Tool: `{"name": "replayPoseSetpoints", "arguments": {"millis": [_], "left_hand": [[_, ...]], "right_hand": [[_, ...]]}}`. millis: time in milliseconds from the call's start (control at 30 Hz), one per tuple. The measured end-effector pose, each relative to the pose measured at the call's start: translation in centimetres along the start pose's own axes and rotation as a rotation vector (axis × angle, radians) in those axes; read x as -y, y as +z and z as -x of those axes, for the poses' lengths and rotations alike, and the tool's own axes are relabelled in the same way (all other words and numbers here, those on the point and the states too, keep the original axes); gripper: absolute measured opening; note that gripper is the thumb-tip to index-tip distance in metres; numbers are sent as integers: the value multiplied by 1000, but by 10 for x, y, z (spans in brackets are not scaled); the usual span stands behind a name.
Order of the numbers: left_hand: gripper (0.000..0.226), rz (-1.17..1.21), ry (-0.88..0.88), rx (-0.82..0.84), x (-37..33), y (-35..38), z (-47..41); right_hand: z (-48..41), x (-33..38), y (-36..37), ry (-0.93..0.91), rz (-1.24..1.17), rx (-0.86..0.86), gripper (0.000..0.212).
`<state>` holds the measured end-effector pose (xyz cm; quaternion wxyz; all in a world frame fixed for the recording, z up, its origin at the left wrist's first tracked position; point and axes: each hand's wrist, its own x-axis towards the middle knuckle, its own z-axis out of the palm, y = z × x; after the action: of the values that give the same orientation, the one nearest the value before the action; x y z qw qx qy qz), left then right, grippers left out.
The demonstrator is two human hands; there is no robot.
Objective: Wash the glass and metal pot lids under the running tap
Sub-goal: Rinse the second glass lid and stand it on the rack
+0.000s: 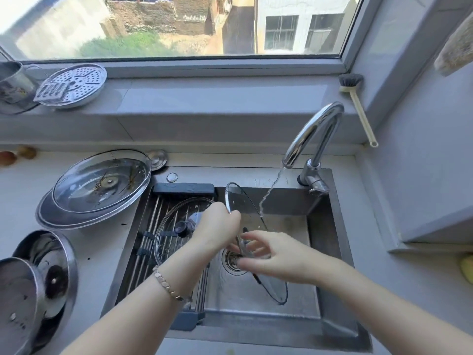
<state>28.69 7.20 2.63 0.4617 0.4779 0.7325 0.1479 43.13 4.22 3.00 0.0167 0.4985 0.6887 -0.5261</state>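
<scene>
One glass lid (242,201), centre frame, on edge over the sink (330,226), at the tap (314,134) stream. Left hand (217,226) grips its rim; right hand (276,252), fingers spread, touches its face.

Tight spot tbh. Left of the left hand (217,228), the rack (151,221) and the glass lid (174,219) lying on it block everything. The held lid (242,204), on edge, splits the gap between the hands. Tap (314,129) looms beyond the right hand (279,254); bare sink floor (227,295) below both is open.
</scene>
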Motion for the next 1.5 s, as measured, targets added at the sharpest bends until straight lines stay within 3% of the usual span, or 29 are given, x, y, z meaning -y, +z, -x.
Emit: {"name": "replayPoseSetpoints", "arguments": {"millis": [67,167,233,333,433,533,800,900,1000,1167,1500], "left_hand": [[17,74,-35,66,-11,-1,6],[20,230,-74,151,-24,-4,16],[30,317,-61,193,-26,-6,19],[31,406,-26,199,-16,-5,20],[24,366,-55,173,12,-3,24],[18,322,-143,161,49,0,32],[13,346,-241,14,117,-15,40],[16,371,-226,-74,134,-31,38],[15,368,-214,-166,151,-49,38],[14,382,-236,-201,178,-71,41],[20,408,-259,-186,218,-98,44]], "right_hand": [[5,4,15,2,234,-114,60],[6,0,25,-18,421,-382,32],[8,-7,19,-29,366,-518,23],[14,-15,1,18,-50,-646,12],[20,-16,-5,61,-464,-632,15],[23,-17,-4,78,-661,-649,14],[31,4,9,-24,-619,-723,17],[24,22,10,-91,-721,-748,15],[0,36,20,-109,-878,-667,13],[-62,36,68,39,-997,-516,15],[-131,6,143,278,-1262,-464,13]]}}
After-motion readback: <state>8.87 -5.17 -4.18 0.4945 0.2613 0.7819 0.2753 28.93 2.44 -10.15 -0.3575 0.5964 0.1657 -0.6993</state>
